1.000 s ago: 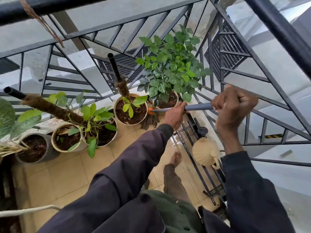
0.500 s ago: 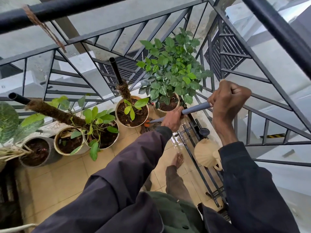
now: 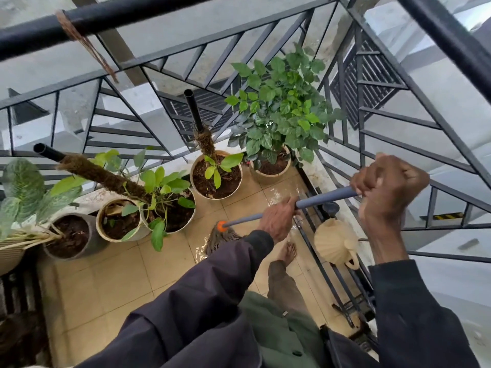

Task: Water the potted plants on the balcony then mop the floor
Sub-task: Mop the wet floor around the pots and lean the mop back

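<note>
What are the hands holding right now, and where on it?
Both grip the grey mop handle: left hand low near the orange collar, right hand at the top.

Railing (image 3: 279, 30): dark painted metal, matt. Floor tiles (image 3: 106, 277): beige, smooth, glossy with a wet sheen near the mop head (image 3: 221, 236), which is stringy cloth. Mop handle (image 3: 324, 199): smooth grey tube, possibly metal, with an orange plastic collar. Watering can (image 3: 333, 244): cream ribbed plastic. Plant poles (image 3: 106, 177): rough brown fibre over black plastic pipe. Sleeves (image 3: 207, 293): dark matt cloth.

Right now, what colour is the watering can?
Pale cream watering can, clearest in the head view.
</note>
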